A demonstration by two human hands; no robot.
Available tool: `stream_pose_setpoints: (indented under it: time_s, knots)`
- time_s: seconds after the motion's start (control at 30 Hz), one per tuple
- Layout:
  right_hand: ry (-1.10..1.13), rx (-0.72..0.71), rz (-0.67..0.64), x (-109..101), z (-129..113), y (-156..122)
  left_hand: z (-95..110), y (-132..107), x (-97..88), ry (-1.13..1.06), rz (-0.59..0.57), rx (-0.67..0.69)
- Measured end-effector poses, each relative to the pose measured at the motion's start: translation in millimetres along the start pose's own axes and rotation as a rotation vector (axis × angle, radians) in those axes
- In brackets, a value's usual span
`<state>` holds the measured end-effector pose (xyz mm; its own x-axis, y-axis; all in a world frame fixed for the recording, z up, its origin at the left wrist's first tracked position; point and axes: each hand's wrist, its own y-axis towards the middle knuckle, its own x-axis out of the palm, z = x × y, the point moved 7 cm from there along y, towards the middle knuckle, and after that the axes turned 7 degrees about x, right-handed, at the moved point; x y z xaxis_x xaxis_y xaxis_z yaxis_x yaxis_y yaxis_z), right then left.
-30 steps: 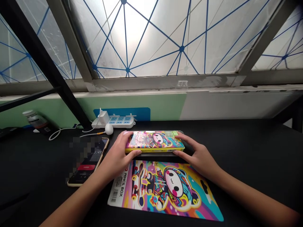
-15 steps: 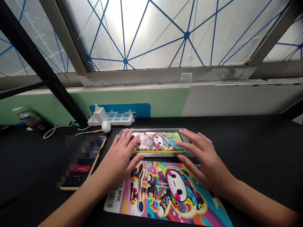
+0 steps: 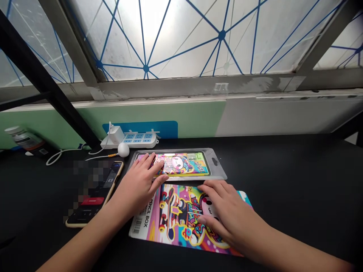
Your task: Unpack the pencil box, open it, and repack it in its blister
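Note:
A colourful pencil box (image 3: 184,164) lies in a clear plastic blister tray (image 3: 218,166) on the black table (image 3: 297,181). My left hand (image 3: 140,184) rests flat, fingers spread, on the left end of the box and tray. In front of it lies the printed cardboard backing card (image 3: 172,215) marked "PENCIL BOX". My right hand (image 3: 227,211) lies flat on the card's right half, fingers stretched out, holding nothing.
A phone (image 3: 95,192) with a lit screen lies to the left of my left hand. Behind it sit a white power strip (image 3: 136,139) with charger and cable, a small white ball (image 3: 123,150) and a bottle (image 3: 25,139) at far left. A window sill runs behind the table.
The pencil box went down into the clear tray and my hands let go of it. My right hand then moved back from the box onto the backing card; the left stayed flat on the box.

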<state>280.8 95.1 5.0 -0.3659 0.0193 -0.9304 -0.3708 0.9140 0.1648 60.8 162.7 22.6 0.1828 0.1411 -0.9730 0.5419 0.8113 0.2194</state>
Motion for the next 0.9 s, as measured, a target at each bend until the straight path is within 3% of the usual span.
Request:
stream_pose_setpoints:
  time_s: [0.23, 0.43, 0.67, 0.8, 0.9]
  knots:
    - [-0.018, 0.077, 0.031, -6.5, 3.7, 4.0, 0.4, -0.5, 2.4, 0.032, -0.012, -0.024]
    - [0.018, -0.057, 0.016, -4.8, -9.4, -1.9, -0.8, 0.1, 2.0, 0.03, -0.034, -0.025]
    - [-0.091, -0.084, 0.019, -7.4, -13.1, 0.4, -2.6, 0.7, 3.3, 0.011, -0.02, -0.043]
    - [0.037, -0.128, 0.069, -19.6, -11.6, -3.3, -5.0, 0.4, 3.4, -0.004, -0.019, -0.029]
    - [0.178, -0.18, 0.115, -40.4, -1.6, -6.2, -5.7, -0.3, 1.6, -0.031, -0.006, -0.021]
